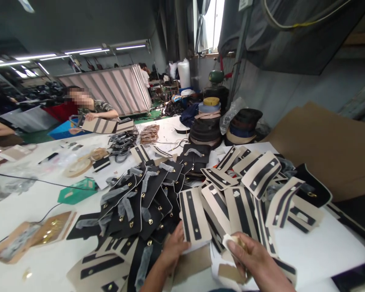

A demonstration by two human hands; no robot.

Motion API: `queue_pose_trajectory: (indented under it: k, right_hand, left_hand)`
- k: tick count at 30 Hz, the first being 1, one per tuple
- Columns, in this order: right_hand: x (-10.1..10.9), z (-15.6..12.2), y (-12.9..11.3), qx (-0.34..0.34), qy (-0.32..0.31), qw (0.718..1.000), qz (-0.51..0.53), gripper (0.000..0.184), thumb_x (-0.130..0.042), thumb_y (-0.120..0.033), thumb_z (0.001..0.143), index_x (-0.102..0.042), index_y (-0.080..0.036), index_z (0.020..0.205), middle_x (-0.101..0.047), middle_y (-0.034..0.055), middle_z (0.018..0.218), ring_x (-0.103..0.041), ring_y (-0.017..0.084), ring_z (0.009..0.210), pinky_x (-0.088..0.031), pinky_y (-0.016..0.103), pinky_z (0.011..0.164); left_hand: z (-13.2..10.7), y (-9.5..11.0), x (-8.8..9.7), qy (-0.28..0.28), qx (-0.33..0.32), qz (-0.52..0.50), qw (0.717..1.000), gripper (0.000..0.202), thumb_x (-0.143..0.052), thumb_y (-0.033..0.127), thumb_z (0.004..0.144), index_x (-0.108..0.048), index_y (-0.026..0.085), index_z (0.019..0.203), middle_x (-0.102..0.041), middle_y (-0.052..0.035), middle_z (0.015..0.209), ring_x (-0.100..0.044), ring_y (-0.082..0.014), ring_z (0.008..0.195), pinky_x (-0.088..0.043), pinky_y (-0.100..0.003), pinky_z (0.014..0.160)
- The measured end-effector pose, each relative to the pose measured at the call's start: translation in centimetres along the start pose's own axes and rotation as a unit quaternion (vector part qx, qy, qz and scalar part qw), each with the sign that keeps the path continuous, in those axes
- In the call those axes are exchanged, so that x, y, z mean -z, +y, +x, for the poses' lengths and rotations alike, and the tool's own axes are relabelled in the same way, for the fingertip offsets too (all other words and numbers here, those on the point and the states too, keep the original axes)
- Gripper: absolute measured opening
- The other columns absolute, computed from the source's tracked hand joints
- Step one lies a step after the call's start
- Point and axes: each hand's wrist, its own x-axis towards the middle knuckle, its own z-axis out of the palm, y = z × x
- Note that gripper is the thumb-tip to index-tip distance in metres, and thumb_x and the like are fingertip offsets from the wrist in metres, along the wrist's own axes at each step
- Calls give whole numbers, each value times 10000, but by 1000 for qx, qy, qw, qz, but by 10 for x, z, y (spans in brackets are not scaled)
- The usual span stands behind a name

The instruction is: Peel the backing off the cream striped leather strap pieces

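My left hand [174, 248] grips the lower left edge of a flat beige panel with a dark stripe [188, 211], with two small round marks on the stripe. Closed in a pinch, my right hand [255, 259] holds a small crumpled off-white piece [231, 240], its material unclear. Several more striped beige panels [261, 174] lie heaped ahead and to the right. To the left is a pile of black bag panels [153, 194] with gold clasps and handles wrapped in film. A brown cardboard piece [191, 263] lies below my left hand.
A cardboard tray of gold metal parts [50, 229] and a green packet [77, 191] lie on the white table [27, 207] at left. Strap rolls [205, 127] stand at the back. Across the table, a person [100, 108] handles similar panels. Cardboard sheets [319, 150] lean at right.
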Motion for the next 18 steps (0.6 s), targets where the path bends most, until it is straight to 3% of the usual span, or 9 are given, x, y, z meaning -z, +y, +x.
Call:
queue_pose_trajectory:
  k: [2, 5, 7, 11, 14, 18]
  right_hand:
    - [0, -2, 4, 0, -3, 1000, -9, 588, -561, -769, 882, -600, -185, 834, -536, -49, 556, -494, 122, 544, -377, 254, 598]
    - [-1, -6, 7, -8, -1, 1000, -29, 606, -546, -792, 874, -593, -189, 842, -521, -54, 542, -493, 124, 538, -361, 249, 583]
    - [-3, -9, 6, -12, 0, 999, -39, 620, -541, -811, 863, -580, -194, 825, -500, -58, 543, -474, 119, 536, -351, 245, 576]
    - [-3, -15, 2, -22, -3, 999, -37, 633, -556, -834, 836, -537, -205, 775, -493, -54, 570, -444, 110, 546, -336, 233, 559]
    - [2, -16, 4, -17, 5, 999, -30, 644, -549, -844, 832, -522, -206, 752, -484, -56, 556, -437, 109, 543, -342, 233, 566]
    - [5, -12, 9, -18, 21, 999, -19, 627, -560, -828, 837, -531, -210, 743, -481, -58, 547, -444, 114, 533, -354, 238, 564]
  left_hand:
    - [5, 1, 5, -41, 12, -73, 996, 823, -895, 402, 590, -617, 290, 1357, -577, -117, 1490, -534, -331, 1378, -468, -438, 1093]
    - [29, 7, 3, 16, 55, -121, 991, 648, -787, 660, 699, -711, 186, 1135, -692, -182, 1305, -652, -321, 1233, -535, -415, 999]
    - [51, 11, -4, 71, 69, -115, 988, 644, -755, 721, 693, -717, 155, 997, -754, -193, 1117, -724, -321, 1076, -575, -398, 901]
    - [83, 16, -21, 166, -34, 42, 985, 542, -791, 639, 680, -708, 161, 922, -775, -146, 949, -742, -319, 925, -572, -394, 830]
    - [85, 18, -28, 177, -112, 143, 967, 372, -804, 483, 685, -723, 178, 882, -769, -105, 964, -716, -306, 977, -533, -365, 892]
    - [79, 20, -38, 160, -151, 210, 953, 196, -703, 348, 763, -705, 178, 861, -751, -91, 918, -705, -279, 920, -524, -344, 849]
